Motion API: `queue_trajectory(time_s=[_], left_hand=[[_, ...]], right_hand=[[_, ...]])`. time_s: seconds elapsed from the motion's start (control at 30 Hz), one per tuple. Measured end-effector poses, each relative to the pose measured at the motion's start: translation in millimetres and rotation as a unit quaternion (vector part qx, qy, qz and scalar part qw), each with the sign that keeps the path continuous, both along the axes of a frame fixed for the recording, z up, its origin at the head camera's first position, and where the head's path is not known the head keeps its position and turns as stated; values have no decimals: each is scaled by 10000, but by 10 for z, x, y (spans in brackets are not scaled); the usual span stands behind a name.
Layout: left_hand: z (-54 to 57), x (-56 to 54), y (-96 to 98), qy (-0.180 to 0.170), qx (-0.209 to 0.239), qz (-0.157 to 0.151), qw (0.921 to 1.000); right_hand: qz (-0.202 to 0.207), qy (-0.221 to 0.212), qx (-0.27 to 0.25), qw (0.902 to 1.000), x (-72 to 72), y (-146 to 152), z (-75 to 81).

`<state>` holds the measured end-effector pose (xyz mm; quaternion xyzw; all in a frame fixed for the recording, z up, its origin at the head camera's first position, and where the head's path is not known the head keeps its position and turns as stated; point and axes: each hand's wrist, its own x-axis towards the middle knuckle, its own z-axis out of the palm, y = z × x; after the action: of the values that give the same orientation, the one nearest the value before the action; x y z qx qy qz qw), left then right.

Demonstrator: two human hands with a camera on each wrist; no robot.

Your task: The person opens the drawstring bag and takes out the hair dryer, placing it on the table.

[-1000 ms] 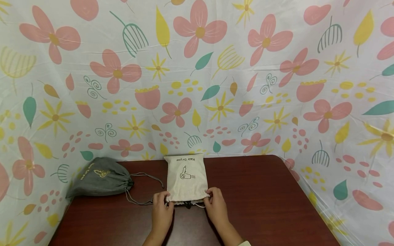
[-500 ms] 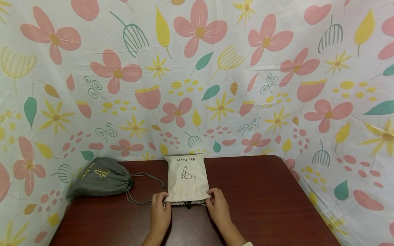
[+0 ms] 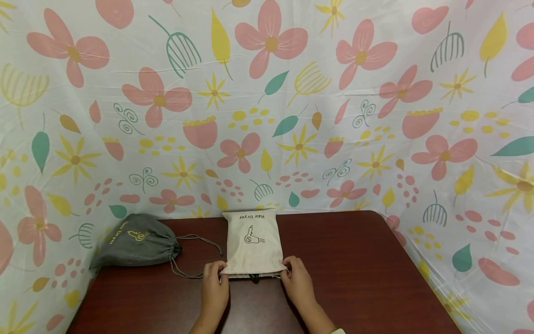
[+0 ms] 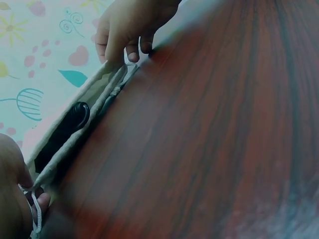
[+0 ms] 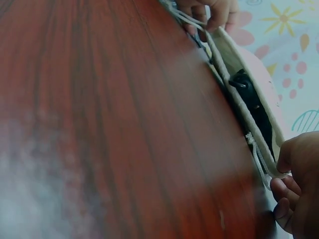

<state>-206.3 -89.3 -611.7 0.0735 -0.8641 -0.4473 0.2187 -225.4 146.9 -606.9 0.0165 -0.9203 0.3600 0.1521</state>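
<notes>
A cream cloth drawstring bag (image 3: pixel 253 255), printed "Hair Dryer" with a dryer drawing, lies flat on the table with its mouth toward me. My left hand (image 3: pixel 214 288) pinches the left corner of the mouth, and my right hand (image 3: pixel 299 286) pinches the right corner. Between them the mouth is stretched into a slit. Inside it, a black object (image 5: pixel 253 102) with what looks like a looped cord shows; the rest is hidden in the cloth. A white drawstring (image 4: pixel 36 211) hangs by my left fingers, and drawstring cord also shows beside my right hand in the right wrist view.
A full-looking grey drawstring bag (image 3: pixel 146 243), also marked "Hair Dryer", lies to the left with its mouth gathered. Its grey cords (image 3: pixel 187 274) trail toward my left hand. The dark red-brown table (image 3: pixel 359 278) backs onto a flowered cloth sheet (image 3: pixel 300 116).
My hands have drawn slightly apart, the left going left and the right going right. The cream bag's mouth has become straighter and wider. The grey bag has stayed in place.
</notes>
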Motion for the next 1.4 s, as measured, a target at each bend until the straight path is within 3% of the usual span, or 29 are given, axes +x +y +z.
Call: queue_trajectory(time_s=[0.2, 0.43, 0.67, 0.87, 1.23, 1.4], left_hand=[[9, 12, -17, -252, 35, -101, 9996], [5, 12, -17, -123, -64, 118, 9998], [76, 73, 2, -363, -130, 37, 9993], [165, 122, 27, -133, -254, 48, 9996], [250, 207, 69, 413, -359, -577, 9968], [226, 230, 111, 145, -383, -836, 9957]], right_hand=[[-6, -2, 9, 10000, -3, 22, -6], [113, -75, -39, 9999, -4, 18, -13], [234, -143, 101, 9996, 14, 9, -7], [212, -176, 171, 9995, 7, 4, 7], [252, -220, 32, 9994, -12, -11, 54], [228, -241, -119, 9994, -22, -14, 64]])
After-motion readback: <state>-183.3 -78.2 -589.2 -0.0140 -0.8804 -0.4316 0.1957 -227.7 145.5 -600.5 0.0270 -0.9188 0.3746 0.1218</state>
